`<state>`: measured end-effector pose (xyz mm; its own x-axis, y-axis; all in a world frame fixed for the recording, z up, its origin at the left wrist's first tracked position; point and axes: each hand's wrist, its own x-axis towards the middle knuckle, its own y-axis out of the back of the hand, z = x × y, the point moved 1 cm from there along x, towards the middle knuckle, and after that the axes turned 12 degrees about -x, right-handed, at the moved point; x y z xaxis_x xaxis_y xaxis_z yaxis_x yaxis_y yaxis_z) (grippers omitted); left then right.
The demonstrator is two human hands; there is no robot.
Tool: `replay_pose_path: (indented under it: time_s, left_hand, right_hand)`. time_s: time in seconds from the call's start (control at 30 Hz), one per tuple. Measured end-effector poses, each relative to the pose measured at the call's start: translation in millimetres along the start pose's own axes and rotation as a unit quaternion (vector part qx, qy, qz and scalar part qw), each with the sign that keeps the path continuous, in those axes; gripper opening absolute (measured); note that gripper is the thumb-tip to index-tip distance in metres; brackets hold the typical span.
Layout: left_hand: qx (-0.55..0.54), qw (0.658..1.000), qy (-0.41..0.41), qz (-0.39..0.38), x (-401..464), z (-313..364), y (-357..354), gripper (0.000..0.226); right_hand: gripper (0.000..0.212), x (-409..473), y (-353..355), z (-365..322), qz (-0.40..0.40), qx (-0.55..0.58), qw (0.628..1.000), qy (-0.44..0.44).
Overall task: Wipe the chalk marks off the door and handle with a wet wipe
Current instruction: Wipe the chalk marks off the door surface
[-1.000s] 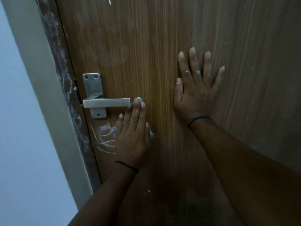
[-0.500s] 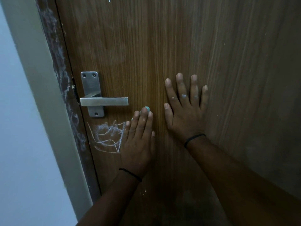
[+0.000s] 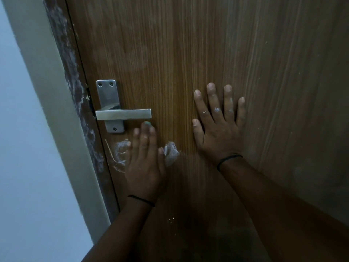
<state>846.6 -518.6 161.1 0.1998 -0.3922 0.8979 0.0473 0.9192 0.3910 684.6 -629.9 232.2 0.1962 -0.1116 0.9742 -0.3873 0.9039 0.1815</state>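
Wooden door (image 3: 207,53), one handle (image 3: 123,114), two hands

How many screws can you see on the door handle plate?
3: two side by side at the top of the handle plate, at and, one at the bottom. The lever may hide others.

Dim, bluish light; the door (image 3: 188,53) darkens toward its lower right corner. The left hand (image 3: 145,161) shows slight blur; wide-angle bending curves the frame (image 3: 56,110).
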Motion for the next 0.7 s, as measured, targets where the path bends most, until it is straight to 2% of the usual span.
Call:
replay_pose_path:
  time_s: [0.07,0.17,0.2,0.23,0.33,0.37,0.47,0.53,0.7]
  left_hand:
    - [-0.021,0.999,0.034,0.010,1.5,4.8,-0.5,0.059]
    - [-0.003,0.994,-0.084,-0.070,-18.4,24.9,-13.0,0.057]
    - [0.001,0.993,-0.096,-0.073,-19.1,22.3,-13.0,0.057]
    - [-0.002,0.995,-0.075,-0.058,-15.0,15.4,-10.6,0.057]
    - [-0.021,0.998,0.059,0.021,1.5,0.6,-1.6,0.060]
    - [-0.028,0.998,0.060,0.021,0.5,3.8,-2.2,0.060]
    - [-0.016,0.997,-0.046,-0.052,-21.8,21.0,-12.3,0.058]
    - [-0.006,0.996,-0.064,-0.068,-23.3,16.9,-10.0,0.057]
    - [-0.047,0.995,0.077,0.030,4.3,8.4,3.2,0.061]
  right_hand:
    - [0.058,0.5,0.1,-0.9,0.006,-0.003,1.000,-0.001]
    - [0.059,-0.6,-1.1,0.9,-0.003,0.002,1.000,-0.003]
    - [0.060,-1.3,-1.6,1.3,-0.005,0.001,1.000,-0.003]
    - [0.060,-1.7,-1.9,1.4,-0.006,0.000,1.000,-0.003]
    - [0.060,-0.6,-2.3,-0.6,-0.003,0.003,1.000,-0.002]
    - [0.059,-0.7,-2.8,-0.9,-0.002,0.004,1.000,-0.002]
    - [0.059,-2.2,-3.6,-0.4,-0.005,0.003,1.000,-0.004]
    - [0.059,-1.7,-2.8,0.6,-0.008,0.001,1.000,-0.003]
    - [0.060,0.0,-3.1,-0.2,0.001,-0.001,1.000,-0.002]
